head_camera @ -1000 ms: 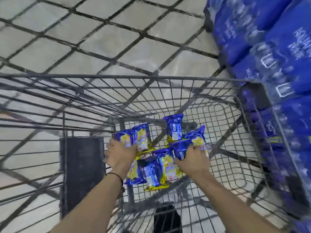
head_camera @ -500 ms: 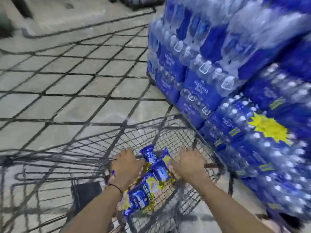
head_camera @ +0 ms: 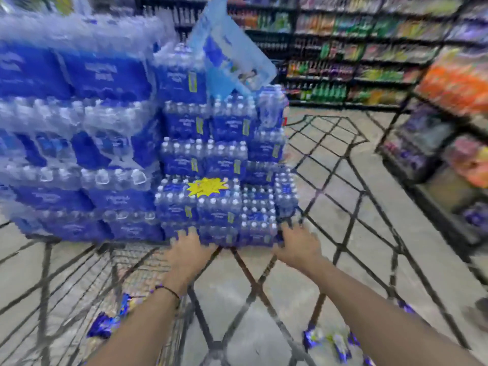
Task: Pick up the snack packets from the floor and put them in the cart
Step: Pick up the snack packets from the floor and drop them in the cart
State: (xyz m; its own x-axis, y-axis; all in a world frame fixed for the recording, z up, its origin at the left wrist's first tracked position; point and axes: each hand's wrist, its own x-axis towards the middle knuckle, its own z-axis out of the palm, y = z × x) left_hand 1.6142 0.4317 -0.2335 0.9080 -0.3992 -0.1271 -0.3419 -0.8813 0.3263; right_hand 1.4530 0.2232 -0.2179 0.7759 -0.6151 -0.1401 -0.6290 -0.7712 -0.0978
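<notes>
Room to move lies beyond and to the right of the right hand (head_camera: 298, 247). There the tiled floor (head_camera: 330, 186), crossed by dark diagonal lines, runs off between a stack of bottled-water packs (head_camera: 211, 159) and a run of shelves (head_camera: 435, 143). The stack stands straight ahead of both hands and spreads far to the left of the left hand (head_camera: 190, 250), walling off that side. Its bottom packs sit just past the fingertips. The shelves close the far right edge, well apart from the right hand.

The wire cart (head_camera: 132, 262) sits below and to the left of the left hand, its mesh passing under the left forearm. Blue snack packets (head_camera: 101, 324) show among its wires just left of that forearm, back toward the elbow. Motion blur hides their number.

Several loose packets (head_camera: 340, 344), blue with some yellow, lie on the bare floor under the right forearm, closer to the person than either hand and apart from the cart. One more shows just right of that forearm.

Both hands reach forward, palms down, fingers spread and relaxed, grasping nothing. A thin dark band (head_camera: 169, 290) circles the left wrist.
</notes>
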